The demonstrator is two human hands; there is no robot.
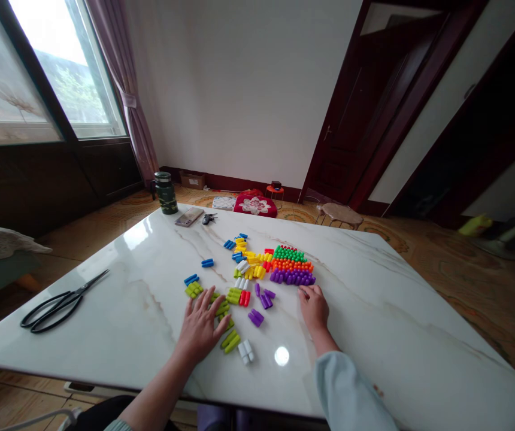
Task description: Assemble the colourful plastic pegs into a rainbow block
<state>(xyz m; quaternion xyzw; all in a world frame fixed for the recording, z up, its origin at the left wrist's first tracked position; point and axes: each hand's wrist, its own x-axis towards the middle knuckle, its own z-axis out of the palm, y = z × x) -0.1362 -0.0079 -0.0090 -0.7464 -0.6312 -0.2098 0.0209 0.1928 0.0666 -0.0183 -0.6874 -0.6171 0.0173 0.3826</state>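
Left fingers [217, 303] splay over lime-green pieces [224, 309]; right fingers [306, 291] curl beside purple pieces [292, 277], hold unclear. Likely light, stiff, slick; pinch sides.

Scissors [76, 294] on table [141, 323], left of pieces [264, 301]; phone [190, 216] behind.

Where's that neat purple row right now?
In the head camera's view, the purple row lies slightly right of centre on the table, along the near side of the orange row, by the right hand's fingertips.
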